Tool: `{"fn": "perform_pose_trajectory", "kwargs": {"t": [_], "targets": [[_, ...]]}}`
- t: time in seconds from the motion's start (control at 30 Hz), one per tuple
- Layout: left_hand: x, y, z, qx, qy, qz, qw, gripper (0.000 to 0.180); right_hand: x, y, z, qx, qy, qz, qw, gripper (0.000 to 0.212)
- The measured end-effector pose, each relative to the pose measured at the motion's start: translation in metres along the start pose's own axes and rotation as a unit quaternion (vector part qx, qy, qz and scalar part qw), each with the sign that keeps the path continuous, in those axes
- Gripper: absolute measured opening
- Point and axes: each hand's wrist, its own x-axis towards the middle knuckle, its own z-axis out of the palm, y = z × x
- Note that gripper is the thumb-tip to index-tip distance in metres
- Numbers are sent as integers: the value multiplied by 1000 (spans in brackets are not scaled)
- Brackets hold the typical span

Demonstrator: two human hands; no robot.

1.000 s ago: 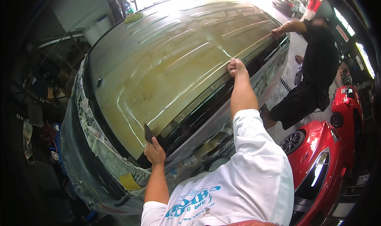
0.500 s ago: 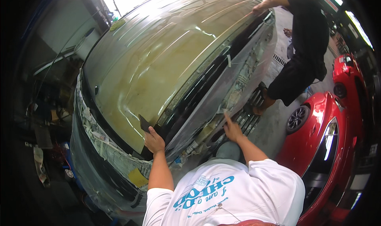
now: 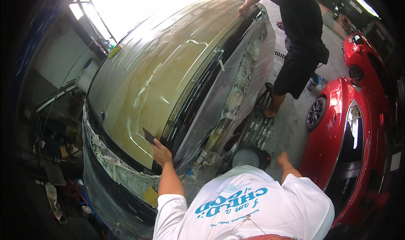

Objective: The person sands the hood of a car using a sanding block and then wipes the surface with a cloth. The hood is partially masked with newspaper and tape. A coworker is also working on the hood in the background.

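My left hand [image 3: 162,153] grips a dark, flat sheet that looks like sandpaper [image 3: 148,135], at the near edge of a wet olive-gold car roof [image 3: 139,84]. The sheet's free end tilts up from the panel. Off to the right, my right hand [image 3: 284,159] hangs over the floor, fingers loosely bent, with nothing visible in it. It is nearest a grey round bucket or stool [image 3: 247,158], partly hidden by my shirt. Masking paper [image 3: 114,162] and clear plastic film [image 3: 206,107] cover the car's sides.
At the far right corner of the car stands a co-worker in black [image 3: 297,42], one hand [image 3: 244,9] touching the roof edge. A red car [image 3: 337,113] is parked to the right, another beyond it. A slatted dark step [image 3: 258,132] lies on the floor; a yellow-green cloth [image 3: 114,51] rests on the roof's left edge.
My right hand has left the masked side of the car and swung right, over the floor. My left hand keeps the dark sheet at the roof edge. The view has shifted somewhat.
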Motion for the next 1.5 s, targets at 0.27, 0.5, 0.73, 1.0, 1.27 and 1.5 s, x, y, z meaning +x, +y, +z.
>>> {"fn": "perform_pose_trajectory", "kwargs": {"t": [0.27,0.5,0.73,1.0,1.27,1.5], "targets": [[0,-3,-13,9,13,2,1000,64,-48,-127,-76,127,-213,25,969,62],[-2,12,-19,9,-11,-16,1000,63,-38,-72,-60,110,-212,55,970,59],[-2,8,-19,25,-4,-13,1000,63,-32,-61,-72,75,-228,77,968,54],[0,-1,-13,24,-20,-44,999,69,-44,-88,-83,98,-230,44,967,58],[-1,2,-14,11,1,-26,1000,72,-47,-104,-89,41,-41,-52,997,31],[-2,4,-15,28,-36,-44,998,64,-31,-174,-99,95,-38,-188,977,28]]}}
